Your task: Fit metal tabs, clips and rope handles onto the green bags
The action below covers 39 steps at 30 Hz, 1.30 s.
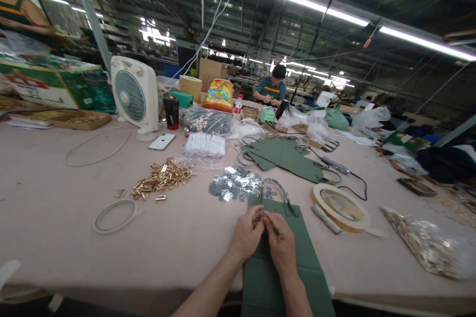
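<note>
My left hand (248,232) and my right hand (279,240) meet fingertip to fingertip above a green bag panel (310,262). Both pinch at something small between them; it is too small to name. The panel lies flat and hangs over the table's front edge, with a looped handle (277,182) at its far end. Just beyond my hands is a pile of flat silver metal plates (234,183). Further left lies a heap of gold-coloured metal fittings (161,178).
On the right are tape rolls (340,208) and a plastic bag of metal parts (420,242). More green panels (286,156) lie ahead beside a corded tool (334,163). A fan (134,91), a phone (162,141) and a tape ring (115,216) are leftward. A co-worker (271,86) sits opposite.
</note>
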{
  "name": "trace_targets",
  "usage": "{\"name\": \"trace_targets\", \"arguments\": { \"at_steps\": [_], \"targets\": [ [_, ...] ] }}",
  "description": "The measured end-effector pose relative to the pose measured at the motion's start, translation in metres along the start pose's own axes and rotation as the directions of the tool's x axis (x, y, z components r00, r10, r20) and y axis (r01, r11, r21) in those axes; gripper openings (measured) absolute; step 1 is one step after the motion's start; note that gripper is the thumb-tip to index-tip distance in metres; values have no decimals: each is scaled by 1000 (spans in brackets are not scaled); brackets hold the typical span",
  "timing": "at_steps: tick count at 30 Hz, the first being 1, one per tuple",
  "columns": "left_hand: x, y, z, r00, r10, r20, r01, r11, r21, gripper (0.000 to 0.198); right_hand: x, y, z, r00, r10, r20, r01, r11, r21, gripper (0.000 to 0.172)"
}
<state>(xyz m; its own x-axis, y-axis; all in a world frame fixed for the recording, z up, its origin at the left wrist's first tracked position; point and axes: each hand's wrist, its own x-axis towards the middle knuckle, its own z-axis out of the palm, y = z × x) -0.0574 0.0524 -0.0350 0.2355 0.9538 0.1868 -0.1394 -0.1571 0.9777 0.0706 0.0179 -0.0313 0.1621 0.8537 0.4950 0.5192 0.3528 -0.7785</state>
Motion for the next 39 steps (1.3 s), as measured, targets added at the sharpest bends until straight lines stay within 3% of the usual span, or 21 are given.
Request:
{"name": "trace_targets", "arguments": {
  "at_steps": [5, 10, 18, 25, 30, 36, 39],
  "targets": [
    [0, -2, 0, 1000, -19, 5, 20, 999, -44, 41, -4, 2, 2, 999, 2, -36, -5, 997, -77, 32],
    [-3, -1, 4, 999, -32, -1, 32, 995, -96, 47, -1, 4, -9, 978, 207, -8, -204, 973, 111, 37],
    [-9, -7, 9, 996, 86, -41, -80, 988, 131, 45, 1, -1, -14, 951, 309, 14, -306, 931, 201, 45],
    [-11, 3, 11, 996, 83, -19, -80, 991, 108, 43, 2, 5, -12, 928, 371, -3, -363, 909, 206, 47],
    [-10, 8, 13, 998, 51, -31, -51, 999, 3, 42, 4, 18, -16, 875, 481, -45, -415, 796, 440, 49],
    [-10, 13, 11, 998, 49, 39, -52, 994, 94, 21, 1, 18, -26, 851, 526, -5, -373, 610, 699, 44],
    [-10, 17, 9, 996, 74, 56, -80, 988, 129, 25, 0, 14, -28, 833, 551, 58, -399, 523, 753, 39]
  ]
}}
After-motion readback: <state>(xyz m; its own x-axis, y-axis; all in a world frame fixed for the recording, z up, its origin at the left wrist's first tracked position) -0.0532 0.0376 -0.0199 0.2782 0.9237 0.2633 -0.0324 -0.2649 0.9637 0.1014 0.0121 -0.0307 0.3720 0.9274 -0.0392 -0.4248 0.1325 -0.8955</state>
